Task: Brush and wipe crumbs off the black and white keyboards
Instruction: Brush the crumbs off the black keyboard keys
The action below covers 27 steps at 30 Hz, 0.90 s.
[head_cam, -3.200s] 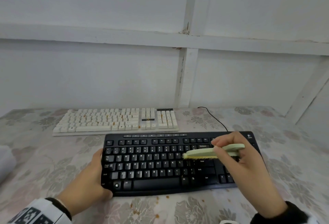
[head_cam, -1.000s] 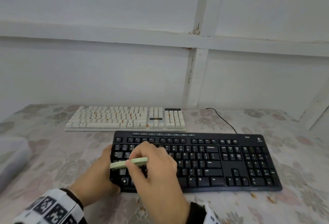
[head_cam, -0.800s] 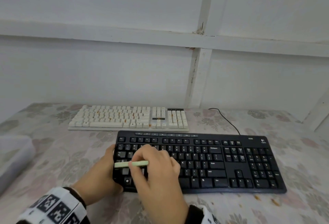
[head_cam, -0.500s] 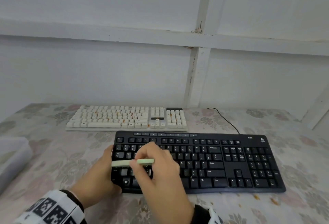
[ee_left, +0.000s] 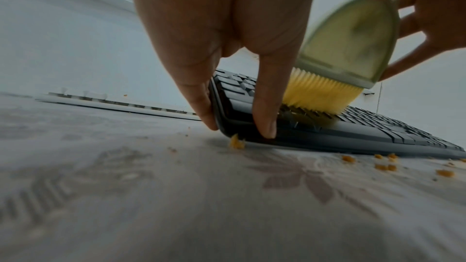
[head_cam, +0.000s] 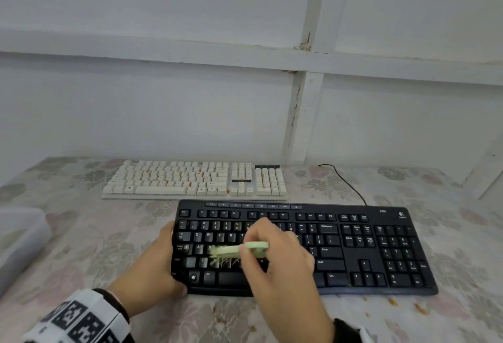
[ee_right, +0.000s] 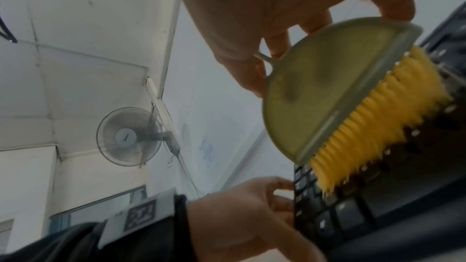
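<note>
The right hand (ee_right: 264,17) pinches the thin handle of a pale green brush (ee_right: 327,87) between thumb and fingers at the top of the frame. The brush's yellow bristles (ee_right: 373,127) press down onto the keys of the black keyboard (ee_right: 353,216), which runs along the right edge. Lower down, the left hand (ee_right: 242,216) grips the keyboard's end, a dark sleeve (ee_right: 141,242) with a printed marker tag (ee_right: 141,212) on its wrist. Behind, a fan (ee_right: 128,136) is mounted on the white wall (ee_right: 88,17).

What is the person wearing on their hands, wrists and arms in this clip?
Both hands are bare. The left hand has a dark sleeve and a white wrist band printed with black square markers. The right hand shows a dark cuff.
</note>
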### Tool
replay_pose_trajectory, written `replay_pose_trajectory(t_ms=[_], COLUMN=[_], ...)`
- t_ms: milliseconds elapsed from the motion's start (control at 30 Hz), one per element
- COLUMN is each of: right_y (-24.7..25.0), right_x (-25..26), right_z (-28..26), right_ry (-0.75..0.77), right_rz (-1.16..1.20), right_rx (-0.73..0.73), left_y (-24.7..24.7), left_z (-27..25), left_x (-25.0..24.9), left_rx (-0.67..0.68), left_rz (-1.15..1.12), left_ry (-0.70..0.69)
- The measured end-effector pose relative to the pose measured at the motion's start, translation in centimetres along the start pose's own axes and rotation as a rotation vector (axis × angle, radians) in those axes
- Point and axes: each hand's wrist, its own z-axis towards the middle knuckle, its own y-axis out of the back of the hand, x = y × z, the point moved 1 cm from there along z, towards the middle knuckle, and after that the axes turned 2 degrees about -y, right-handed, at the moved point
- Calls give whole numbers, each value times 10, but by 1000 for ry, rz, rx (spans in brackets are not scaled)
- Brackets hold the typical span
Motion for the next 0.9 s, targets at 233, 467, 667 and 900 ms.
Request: replay_pose_trajectory(t_ms=[233, 467, 667, 900], right_y=[9, 25, 37, 52], right_x=[-5, -17, -38, -53], right_z=[-4, -5, -3, -9], right_ry=[52, 74, -15, -17], right_rz=[158, 121, 118, 274], right_rx=[-7, -121, -129, -94], left_y=[-2, -2, -2, -2], left_z=[1, 0, 0, 0], left_x=[2, 4, 2, 1], left_rx=[2, 6, 9, 11], left_rz=[7, -11, -22, -13], left_ry=[16, 24, 16, 20])
